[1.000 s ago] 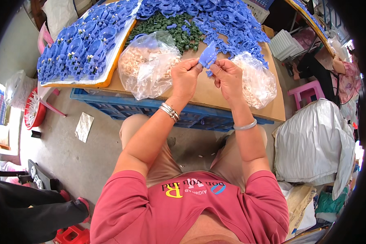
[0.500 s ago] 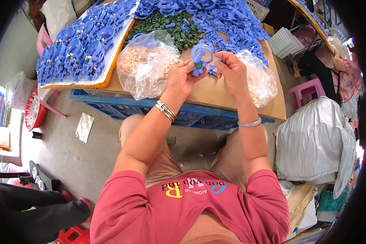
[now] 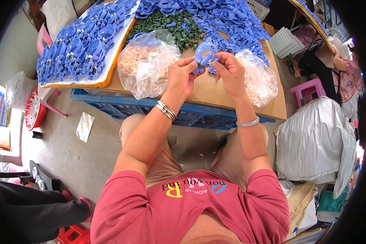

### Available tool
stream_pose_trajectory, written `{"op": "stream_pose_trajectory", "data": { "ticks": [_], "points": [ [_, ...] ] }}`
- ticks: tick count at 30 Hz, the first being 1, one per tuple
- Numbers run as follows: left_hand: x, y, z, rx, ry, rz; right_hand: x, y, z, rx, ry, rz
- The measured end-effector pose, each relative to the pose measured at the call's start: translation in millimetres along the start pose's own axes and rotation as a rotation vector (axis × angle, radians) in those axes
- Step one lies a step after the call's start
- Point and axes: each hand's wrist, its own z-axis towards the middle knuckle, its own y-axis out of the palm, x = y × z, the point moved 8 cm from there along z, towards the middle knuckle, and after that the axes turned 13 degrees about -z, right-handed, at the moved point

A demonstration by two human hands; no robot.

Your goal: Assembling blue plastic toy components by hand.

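My left hand (image 3: 182, 76) pinches a blue plastic part (image 3: 203, 50) with a rounded body and an opening, held up over the cardboard. Thumb and fingers of my right hand (image 3: 229, 73) close at the part's right edge, on a small blue plastic piece mostly covered by the fingertips. Whether the two pieces are joined cannot be made out. Left of my hands sits a clear bag of pale cream pieces (image 3: 136, 61); a second such bag (image 3: 261, 83) lies beside my right wrist. Behind are a heap of dark green pieces (image 3: 166, 28) and a large heap of blue parts (image 3: 236, 24).
A white, orange-edged tray (image 3: 103, 83) of assembled blue parts stands at the left. Cardboard (image 3: 215, 96) covers a blue crate (image 3: 110, 106) before my knees. A big white sack (image 3: 313, 138) and a pink stool (image 3: 307, 90) are at the right. Another person's legs (image 3: 40, 209) show lower left.
The blue part has turned in my left hand, its round face now showing differently. My right hand has shifted slightly left, bringing its fingertips against the part.
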Motion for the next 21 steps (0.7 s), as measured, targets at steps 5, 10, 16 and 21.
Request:
{"op": "stream_pose_trajectory", "data": {
  "ticks": [5, 10, 16, 21],
  "points": [
    [2, 3, 0, -0.041, 0.000, 0.026, -5, 5, 1, -0.061, -0.041, 0.141],
    [3, 5, 2, -0.056, -0.008, -0.022, -4, 4, 0, -0.038, -0.053, 0.095],
    [3, 4, 4, -0.112, 0.022, 0.017, -8, 3, -1, 0.013, -0.090, -0.015],
    [5, 9, 3, -0.131, 0.019, 0.017, -12, 0, 0, 0.026, -0.032, 0.025]
  ]
}}
